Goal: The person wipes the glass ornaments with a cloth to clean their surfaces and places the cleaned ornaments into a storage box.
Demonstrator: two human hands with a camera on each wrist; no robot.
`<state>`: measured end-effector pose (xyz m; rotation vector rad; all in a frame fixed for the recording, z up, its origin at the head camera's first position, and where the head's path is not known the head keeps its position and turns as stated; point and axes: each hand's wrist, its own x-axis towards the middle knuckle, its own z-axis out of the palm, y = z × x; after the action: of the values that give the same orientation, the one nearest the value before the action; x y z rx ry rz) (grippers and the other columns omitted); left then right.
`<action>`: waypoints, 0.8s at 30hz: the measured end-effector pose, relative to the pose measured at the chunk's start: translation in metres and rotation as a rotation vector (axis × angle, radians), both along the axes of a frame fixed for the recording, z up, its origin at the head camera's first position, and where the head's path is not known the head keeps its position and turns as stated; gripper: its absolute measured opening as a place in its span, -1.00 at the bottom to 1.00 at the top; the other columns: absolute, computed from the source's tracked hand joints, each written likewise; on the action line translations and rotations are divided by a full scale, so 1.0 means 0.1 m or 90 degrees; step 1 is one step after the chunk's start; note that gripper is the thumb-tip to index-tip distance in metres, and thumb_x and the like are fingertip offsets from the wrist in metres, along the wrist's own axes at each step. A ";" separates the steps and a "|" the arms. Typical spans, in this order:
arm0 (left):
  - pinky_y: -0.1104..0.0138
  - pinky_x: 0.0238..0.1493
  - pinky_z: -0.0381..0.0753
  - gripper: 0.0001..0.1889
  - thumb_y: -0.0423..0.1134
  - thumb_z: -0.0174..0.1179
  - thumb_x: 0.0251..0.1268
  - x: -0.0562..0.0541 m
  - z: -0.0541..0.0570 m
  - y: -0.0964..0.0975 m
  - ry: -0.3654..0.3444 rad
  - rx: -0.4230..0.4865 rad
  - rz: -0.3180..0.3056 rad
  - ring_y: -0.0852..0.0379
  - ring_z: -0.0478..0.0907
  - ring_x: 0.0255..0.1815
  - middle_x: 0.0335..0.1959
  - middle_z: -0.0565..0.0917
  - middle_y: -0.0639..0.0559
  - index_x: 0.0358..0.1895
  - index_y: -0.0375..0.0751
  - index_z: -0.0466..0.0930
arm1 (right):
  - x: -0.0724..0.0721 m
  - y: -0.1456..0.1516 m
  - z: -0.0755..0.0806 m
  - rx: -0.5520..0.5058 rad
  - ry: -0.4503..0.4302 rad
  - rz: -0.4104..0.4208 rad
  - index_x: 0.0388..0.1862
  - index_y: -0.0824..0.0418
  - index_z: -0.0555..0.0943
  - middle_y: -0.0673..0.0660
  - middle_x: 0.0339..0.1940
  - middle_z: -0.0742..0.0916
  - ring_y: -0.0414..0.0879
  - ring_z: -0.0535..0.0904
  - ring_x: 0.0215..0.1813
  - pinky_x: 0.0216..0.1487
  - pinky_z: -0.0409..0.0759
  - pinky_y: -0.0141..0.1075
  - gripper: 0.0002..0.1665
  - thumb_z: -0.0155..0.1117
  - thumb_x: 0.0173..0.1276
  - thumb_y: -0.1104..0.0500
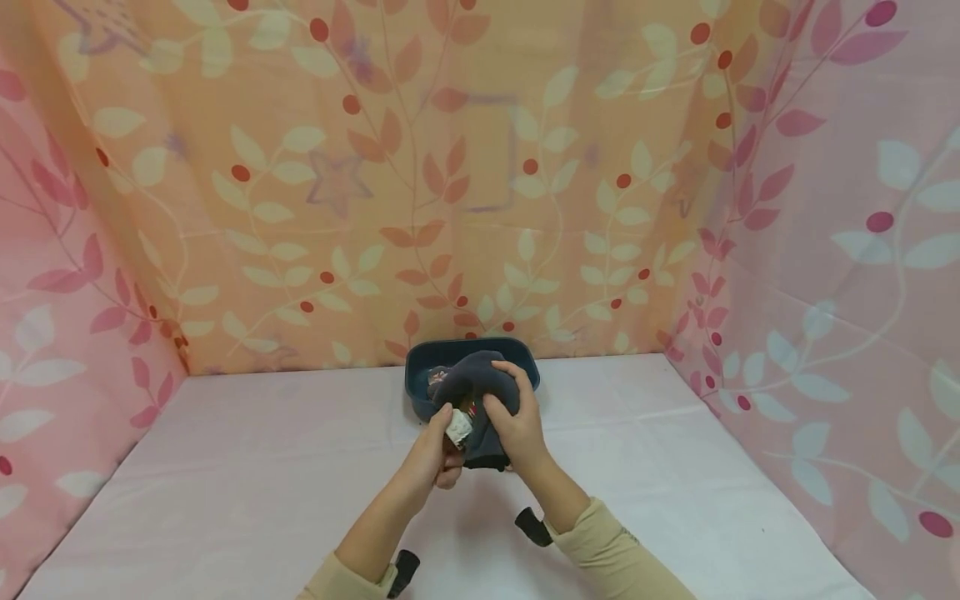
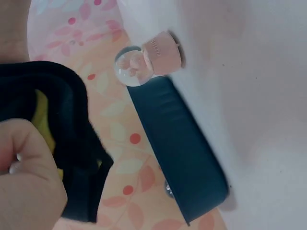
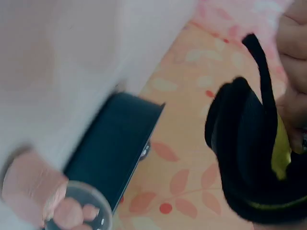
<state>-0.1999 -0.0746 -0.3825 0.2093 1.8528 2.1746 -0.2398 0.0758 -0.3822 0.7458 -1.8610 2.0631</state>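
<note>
"What did the head view show?"

"Two hands above a table [image 1: 285, 467]. The right hand [image 1: 521, 421] gripped a dark cloth piece [image 1: 468, 379], fingers curled over its right side. The left hand [image 1: 433, 448] pinched a crinkled white piece [image 1: 459, 427] at the cloth's left edge. The cloth's long axis ran from the blue bin [image 1: 417, 392] toward the person; the white piece lay left of that axis, nearer the left thumb."

"And the left wrist view?"

"Black cloth edging curved past the bent hand, around a yellow layer [image 2: 44, 117]. A pink-based globe [image 2: 148, 62] stood beside the bin."

"The right wrist view?"

"The cloth gaped upward. The hand was cut off at the edge, the globe at the bottom. Something shiny between the fingers was perhaps foil; blur made it uncertain."
</note>
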 end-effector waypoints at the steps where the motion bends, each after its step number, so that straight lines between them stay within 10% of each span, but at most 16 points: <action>1: 0.44 -0.69 0.07 -0.44 0.21 -0.44 0.53 0.00 0.00 0.00 -0.008 0.012 -0.010 0.29 0.05 -0.80 -0.69 0.17 0.12 -0.38 -0.15 0.33 | 0.00 0.00 0.01 -0.025 -0.051 0.016 0.31 0.25 0.30 0.26 0.11 0.49 -0.10 0.52 -0.13 -0.19 0.53 -0.36 -0.46 0.06 0.35 0.28; 6: 0.39 -0.66 0.01 -0.40 0.25 -0.53 0.50 0.01 0.00 -0.03 -0.035 0.050 -0.050 0.30 0.05 -0.81 -0.71 0.15 0.13 -0.32 -0.17 0.33 | 0.02 -0.03 0.05 -0.136 -0.192 0.078 0.31 0.17 0.30 0.11 0.09 0.54 -0.12 0.53 -0.02 -0.05 0.52 -0.34 -0.46 0.05 0.34 0.20; 15: 0.44 -0.63 0.19 -0.38 0.30 -0.46 0.48 0.02 0.01 -0.02 -0.068 0.060 -0.041 0.25 0.20 -0.74 -0.64 0.30 0.07 -0.24 -0.19 0.37 | 0.09 -0.07 0.03 -0.198 -0.247 0.055 0.25 0.12 0.34 0.07 0.05 0.54 -0.12 0.52 -0.04 -0.06 0.51 -0.35 -0.54 0.00 0.36 0.24; 24: 0.50 -0.71 0.29 -0.40 0.26 -0.22 0.49 0.07 0.06 0.05 -0.016 -0.020 0.103 0.29 0.26 -0.80 -0.68 0.38 0.05 -0.19 -0.31 0.39 | 0.11 -0.12 0.00 -0.229 -0.303 -0.039 0.30 0.17 0.31 0.14 0.14 0.52 -0.15 0.55 -0.05 -0.09 0.54 -0.39 -0.53 0.01 0.42 0.23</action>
<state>-0.1928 -0.0699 -0.3769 0.0256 1.9504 2.2380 -0.2290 0.0635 -0.3825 0.1110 -1.6066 2.5967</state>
